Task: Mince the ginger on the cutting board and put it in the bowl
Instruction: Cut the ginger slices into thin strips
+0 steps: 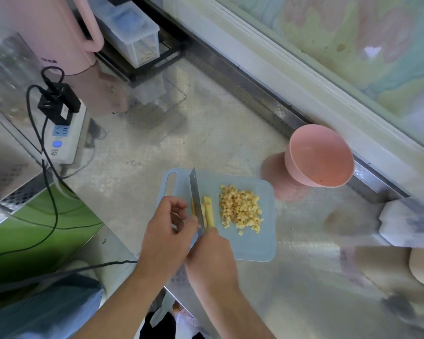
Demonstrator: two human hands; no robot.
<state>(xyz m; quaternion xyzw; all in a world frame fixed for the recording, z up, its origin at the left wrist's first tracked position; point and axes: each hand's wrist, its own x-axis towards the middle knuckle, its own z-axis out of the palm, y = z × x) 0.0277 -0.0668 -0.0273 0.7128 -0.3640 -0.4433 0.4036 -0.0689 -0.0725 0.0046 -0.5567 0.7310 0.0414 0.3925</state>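
Ginger strips (208, 211) lie on the light blue cutting board (252, 243), pinned by the curled fingertips of the left hand (167, 231). The right hand (211, 255) grips the knife (195, 194), its blade among the strips. Right of the blade sits diced ginger (240, 209); beyond it, a pink bowl (318, 157).

Single head-worn wide-angle view, looking steeply down and forward over a metal counter (230, 133); cutting board (252, 245) sits close, low centre; frame edges bend and blur.
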